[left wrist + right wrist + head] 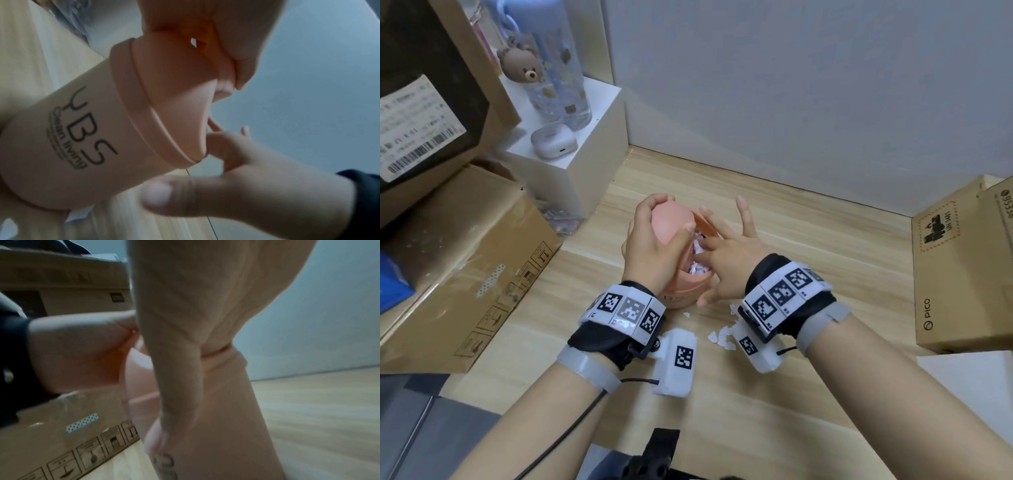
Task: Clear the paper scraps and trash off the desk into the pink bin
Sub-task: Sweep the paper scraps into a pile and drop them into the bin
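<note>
Both hands at pink bin (681, 291)

Left hand (654, 240) curled around the pink bin's lid (671, 222), thumb across its front; right hand (726, 257) beside it with fingers spread and straight, fingertips at the bin's opening, both forearms reaching forward, banded at the wrists.

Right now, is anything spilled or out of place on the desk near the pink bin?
Yes. Torn white paper scraps lie loose on the desk, in front of the pink bin beside the right wrist. They are outside the bin, while other scraps already fill it. The left hand holds the bin's lid open; the right hand reaches in.
</note>
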Demonstrator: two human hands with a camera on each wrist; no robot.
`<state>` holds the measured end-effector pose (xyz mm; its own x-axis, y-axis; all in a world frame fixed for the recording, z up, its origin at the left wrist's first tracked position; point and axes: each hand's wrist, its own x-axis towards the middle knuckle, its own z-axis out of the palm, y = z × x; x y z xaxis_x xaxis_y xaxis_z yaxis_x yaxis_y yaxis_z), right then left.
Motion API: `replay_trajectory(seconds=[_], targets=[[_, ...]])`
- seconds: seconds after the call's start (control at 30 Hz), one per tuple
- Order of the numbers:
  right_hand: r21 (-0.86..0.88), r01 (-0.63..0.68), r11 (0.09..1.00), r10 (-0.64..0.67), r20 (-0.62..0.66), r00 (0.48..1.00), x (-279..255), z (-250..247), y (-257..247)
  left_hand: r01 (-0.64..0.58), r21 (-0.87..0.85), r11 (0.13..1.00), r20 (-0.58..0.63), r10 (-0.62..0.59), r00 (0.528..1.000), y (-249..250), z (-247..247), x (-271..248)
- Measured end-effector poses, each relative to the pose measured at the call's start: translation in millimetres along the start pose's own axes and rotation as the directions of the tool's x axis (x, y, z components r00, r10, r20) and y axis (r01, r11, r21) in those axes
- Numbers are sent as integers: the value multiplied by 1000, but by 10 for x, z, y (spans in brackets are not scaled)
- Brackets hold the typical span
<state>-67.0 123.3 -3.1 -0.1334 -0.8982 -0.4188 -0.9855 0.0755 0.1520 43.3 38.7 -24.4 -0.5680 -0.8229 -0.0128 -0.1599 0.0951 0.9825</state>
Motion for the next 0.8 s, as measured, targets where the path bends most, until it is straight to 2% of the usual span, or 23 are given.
replay_trajectory(seconds=[0.13,0.23,0.3,0.37,0.43,0.47,0.53,0.63,0.8], targets=[[53,-86,995,82,87,993,138,38,-71,8,-3,1000,-3,-8,1000,-4,-4,14],[51,-93,994,83,171,982,173,-24,-35,13,0,1000,-1,-13,1000,1,-4,8],[114,-102,988,87,130,988,109,-108,30,14,-1,1000,-1,-14,1000,-2,-9,10],[199,-100,975,101,8,995,-13,-234,108,16,-3,1000,-1,-16,1000,-6,-10,15],[199,-49,979,69,-94,993,-115,-323,130,11,2,1000,2,-11,1000,-8,-8,17],[166,-11,986,27,-96,995,-145,-347,111,11,5,1000,1,-11,1000,-9,-9,17],[81,53,995,-52,-5,999,-148,-310,5,13,9,1000,-2,-13,1000,-11,-9,19],[-32,95,995,-91,103,991,-39,-114,-111,16,7,1000,5,-16,1000,-17,-13,25],[44,29,999,-35,157,987,141,1,-120,8,14,1000,14,-8,1000,-18,-14,33]])
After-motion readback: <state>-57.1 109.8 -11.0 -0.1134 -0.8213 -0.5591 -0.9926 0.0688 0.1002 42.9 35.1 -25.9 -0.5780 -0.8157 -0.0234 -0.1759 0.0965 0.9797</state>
